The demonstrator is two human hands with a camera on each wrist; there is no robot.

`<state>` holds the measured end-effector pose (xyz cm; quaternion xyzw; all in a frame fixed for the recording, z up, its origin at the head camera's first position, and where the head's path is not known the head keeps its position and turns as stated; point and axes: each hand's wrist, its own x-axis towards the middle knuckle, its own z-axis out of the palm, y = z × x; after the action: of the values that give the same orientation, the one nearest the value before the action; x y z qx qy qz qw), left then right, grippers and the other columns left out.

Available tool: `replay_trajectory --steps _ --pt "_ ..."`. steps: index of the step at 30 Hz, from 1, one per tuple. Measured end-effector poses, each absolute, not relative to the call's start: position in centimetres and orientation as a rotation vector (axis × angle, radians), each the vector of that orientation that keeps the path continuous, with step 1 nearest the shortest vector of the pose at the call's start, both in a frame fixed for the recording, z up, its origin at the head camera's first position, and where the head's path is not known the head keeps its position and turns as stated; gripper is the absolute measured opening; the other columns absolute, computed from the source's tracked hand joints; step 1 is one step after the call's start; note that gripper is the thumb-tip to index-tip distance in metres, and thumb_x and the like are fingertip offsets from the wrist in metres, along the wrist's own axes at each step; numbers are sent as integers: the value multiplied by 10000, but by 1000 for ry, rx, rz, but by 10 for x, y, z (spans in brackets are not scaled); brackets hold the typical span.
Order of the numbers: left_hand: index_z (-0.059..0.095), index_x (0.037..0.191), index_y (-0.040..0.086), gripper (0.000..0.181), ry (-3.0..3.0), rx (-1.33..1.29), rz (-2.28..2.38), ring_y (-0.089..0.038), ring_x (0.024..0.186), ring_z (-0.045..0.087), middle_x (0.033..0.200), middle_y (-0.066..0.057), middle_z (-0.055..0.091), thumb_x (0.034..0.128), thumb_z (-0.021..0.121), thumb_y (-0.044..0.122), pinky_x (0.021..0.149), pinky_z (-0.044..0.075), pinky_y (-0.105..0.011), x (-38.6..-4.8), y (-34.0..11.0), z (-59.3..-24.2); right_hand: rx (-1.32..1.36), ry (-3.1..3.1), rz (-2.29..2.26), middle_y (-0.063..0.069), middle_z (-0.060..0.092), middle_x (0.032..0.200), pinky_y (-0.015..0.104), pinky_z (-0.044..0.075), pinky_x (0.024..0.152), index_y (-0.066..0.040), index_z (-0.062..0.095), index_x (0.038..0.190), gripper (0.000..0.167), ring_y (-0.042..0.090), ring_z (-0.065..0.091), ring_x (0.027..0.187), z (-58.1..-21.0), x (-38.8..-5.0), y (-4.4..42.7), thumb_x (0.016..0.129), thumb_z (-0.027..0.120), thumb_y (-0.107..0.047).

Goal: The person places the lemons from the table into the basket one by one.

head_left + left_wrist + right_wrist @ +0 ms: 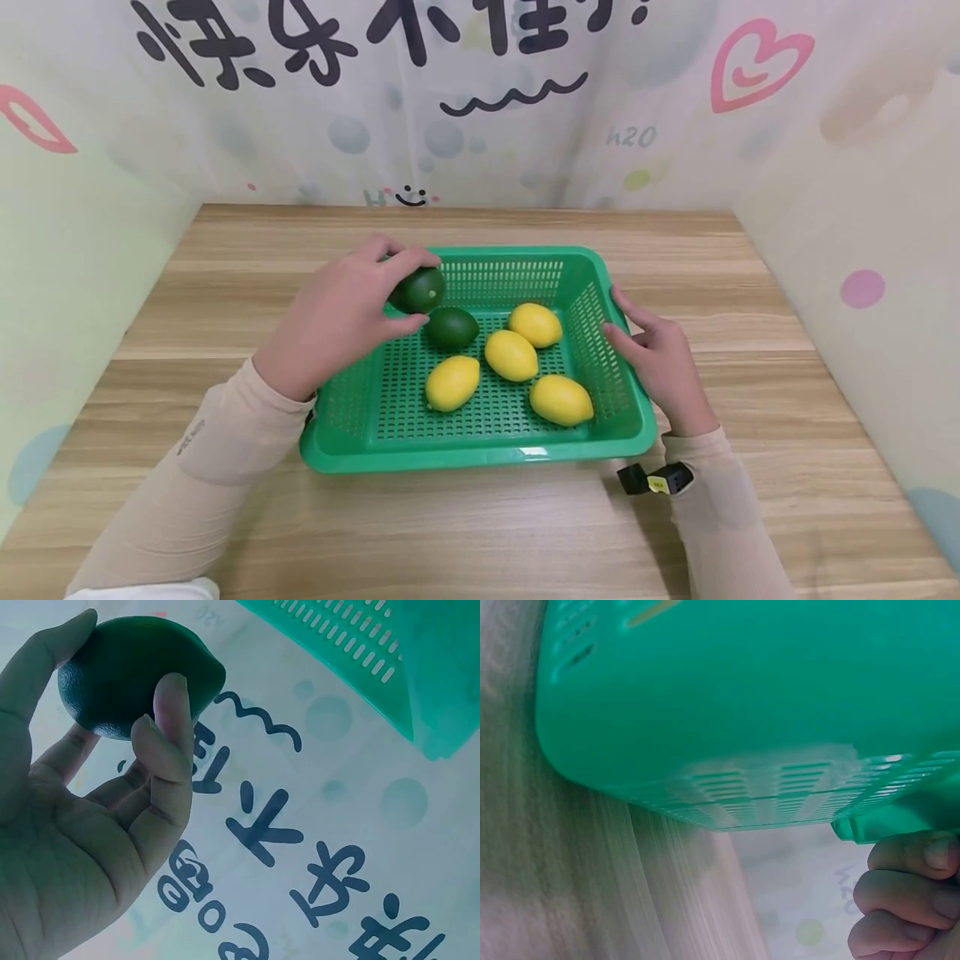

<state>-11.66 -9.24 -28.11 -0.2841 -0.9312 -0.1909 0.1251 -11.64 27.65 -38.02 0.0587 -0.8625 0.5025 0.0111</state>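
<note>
My left hand (341,304) holds a dark green lime (418,290) between thumb and fingers, above the left part of a green plastic basket (480,457). In the left wrist view the lime (135,679) shows a pointed tip, with fingers curled about it. A second dark green lime (452,328) lies inside the basket, just below the held one. Several yellow lemons (512,356) lie on the basket floor towards the middle and right. My right hand (663,362) grips the basket's right rim; its curled fingers (904,874) show under the rim in the right wrist view.
The basket stands on a wood-grain table (757,350). Behind the table hangs a white printed backdrop (480,167) with black lettering, and similar printed panels flank both sides. A black strap (656,481) sits at the right wrist.
</note>
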Motion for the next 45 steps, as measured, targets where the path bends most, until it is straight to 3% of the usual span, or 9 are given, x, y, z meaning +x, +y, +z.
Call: replay_trajectory --steps 7,14,20,27,45 --pt "667 1311 136 584 -2727 -856 -478 -300 791 645 1157 -141 634 786 909 219 626 559 -414 -112 -85 -279 190 -2680 1585 298 702 1158 350 604 542 -191 427 1568 574 194 730 597 -380 -116 277 1041 633 -288" --pt "680 1272 167 527 -2723 -902 -500 -304 848 664 1161 -139 632 798 902 224 659 578 -420 -106 -80 -277 192 -2687 1577 306 719 1065 352 606 547 -193 423 1570 573 191 732 605 -379 -116 276 1045 627 -295" --pt "679 1271 169 516 -2719 -927 -508 -302 835 673 1159 -139 630 807 897 229 722 581 -430 -107 -76 -277 192 -2687 1582 293 696 1181 353 606 547 -206 427 1569 572 199 731 608 -380 -116 277 1042 632 -290" --pt "675 1293 161 548 -2709 -946 -496 -310 833 680 1163 -138 634 799 901 232 746 586 -437 -108 -74 -275 190 -2690 1588 283 732 978 356 602 537 -237 428 1569 574 221 721 585 -381 -115 277 1039 634 -314" --pt "663 1333 159 567 -2776 -1031 -458 -294 878 673 1225 -113 625 817 889 220 719 568 -394 -107 -62 -277 196 -2676 1590 299 682 1217 357 607 551 -183 436 1564 566 176 738 624 -381 -118 278 1042 633 -275"
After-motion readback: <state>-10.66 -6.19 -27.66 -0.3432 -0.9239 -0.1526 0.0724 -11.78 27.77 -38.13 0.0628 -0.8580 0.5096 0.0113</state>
